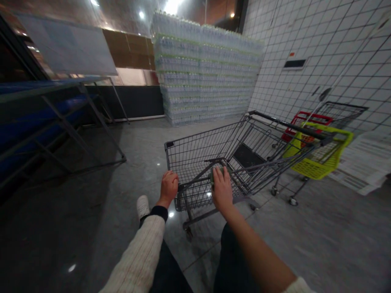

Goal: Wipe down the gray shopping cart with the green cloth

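You could read no words, brands, numbers or signs; any print on the pale stack (366, 160) at right was blurred.

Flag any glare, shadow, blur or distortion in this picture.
Head view throughout: light above the bottles blown out, glints on the floor; dim shadow below the table; wall leaning, likely wide-angle distortion; cart and right hand readable, slightly soft.

My one camera sits on my head and looks forward and down, with my left hand (169, 188) and right hand (222, 191) close below it, the cart (201, 153) just ahead, and the bottles (207, 75) and tiled wall (276, 38) farther off.
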{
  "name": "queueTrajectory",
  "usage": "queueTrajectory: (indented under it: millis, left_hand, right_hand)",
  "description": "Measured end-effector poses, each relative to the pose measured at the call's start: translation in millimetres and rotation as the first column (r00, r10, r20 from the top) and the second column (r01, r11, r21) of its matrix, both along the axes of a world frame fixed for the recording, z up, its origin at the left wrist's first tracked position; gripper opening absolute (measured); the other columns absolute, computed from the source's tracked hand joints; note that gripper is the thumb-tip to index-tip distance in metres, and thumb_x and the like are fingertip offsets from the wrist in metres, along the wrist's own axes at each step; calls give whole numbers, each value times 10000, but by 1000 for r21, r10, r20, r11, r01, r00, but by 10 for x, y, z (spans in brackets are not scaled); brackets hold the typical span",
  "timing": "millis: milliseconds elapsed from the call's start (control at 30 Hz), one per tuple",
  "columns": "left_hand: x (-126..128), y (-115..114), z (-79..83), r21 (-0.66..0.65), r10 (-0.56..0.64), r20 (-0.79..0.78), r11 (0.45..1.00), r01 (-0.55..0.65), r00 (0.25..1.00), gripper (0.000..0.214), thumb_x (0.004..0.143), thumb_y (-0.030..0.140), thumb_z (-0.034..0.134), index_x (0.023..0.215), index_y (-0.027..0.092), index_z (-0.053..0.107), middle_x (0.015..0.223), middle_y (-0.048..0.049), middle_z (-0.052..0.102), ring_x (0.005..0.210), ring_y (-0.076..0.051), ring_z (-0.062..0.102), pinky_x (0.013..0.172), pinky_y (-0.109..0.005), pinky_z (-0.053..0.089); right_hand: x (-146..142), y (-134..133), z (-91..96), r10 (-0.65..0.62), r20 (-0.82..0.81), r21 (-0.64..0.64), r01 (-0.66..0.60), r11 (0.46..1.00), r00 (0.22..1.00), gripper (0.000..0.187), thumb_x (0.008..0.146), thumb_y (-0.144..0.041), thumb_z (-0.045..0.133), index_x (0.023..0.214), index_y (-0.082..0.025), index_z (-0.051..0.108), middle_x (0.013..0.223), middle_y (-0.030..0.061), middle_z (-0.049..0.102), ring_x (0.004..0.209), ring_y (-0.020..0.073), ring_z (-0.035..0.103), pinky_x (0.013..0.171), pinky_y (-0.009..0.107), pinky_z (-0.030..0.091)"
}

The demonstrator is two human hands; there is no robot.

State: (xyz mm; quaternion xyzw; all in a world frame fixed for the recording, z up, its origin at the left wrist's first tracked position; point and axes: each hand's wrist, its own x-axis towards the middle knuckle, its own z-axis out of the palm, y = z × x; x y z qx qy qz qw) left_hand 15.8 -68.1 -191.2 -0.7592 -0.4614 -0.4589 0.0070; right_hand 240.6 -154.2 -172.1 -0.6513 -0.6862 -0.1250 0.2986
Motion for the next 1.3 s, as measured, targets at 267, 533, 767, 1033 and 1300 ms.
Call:
queueTrajectory:
  millis: [267,533,767,1033,1300]
  left_hand:
    - [-62,-33,64,-32,-33,-57,999,31,998,211,752,142,358,579,241,427,640,-38,538,837,-226,557,962,-396,449]
    - [-86,-7,40,-13,-38,-22,999,37,999,226,756,135,367,574,239,449,620,-28,530,812,-221,561,968,-399,442]
    - [-28,-57,33,-38,-21,-18,999,21,1000,234,762,153,365,553,242,418,596,-31,498,798,-232,543,936,-410,450]
    - [-76,-86,58,-40,-61,-39,997,59,997,217,761,147,366,587,241,455,646,-34,541,827,-228,551,974,-414,436]
    - [-78,-66,89,-45,-62,-23,997,61,998,223,760,144,361,568,244,415,596,-18,488,755,-215,539,968,-401,440]
  right_hand:
    - [-877,-68,-49,341,71,-27,-340,940,937,640,835,-37,387,1463,-161,377,1510,47,396,1427,275,206,1145,476,286]
    - [387,-23,28,1,53,26,-2,1000,999,716,759,32,352,1459,-113,376,1484,89,423,1435,252,193,1139,453,316]
    - [-202,-5,5,-68,-10,50,68,996,998,591,813,6,353,1383,-83,481,1389,139,516,1419,305,222,1133,516,279]
    - [-949,-116,-100,289,125,2,-292,957,949,589,867,-77,412,1453,-136,386,1495,90,413,1430,266,209,1138,467,295]
    - [362,-29,-36,-40,118,37,36,999,992,732,776,24,355,1488,-142,318,1503,85,398,1444,241,174,1141,455,301]
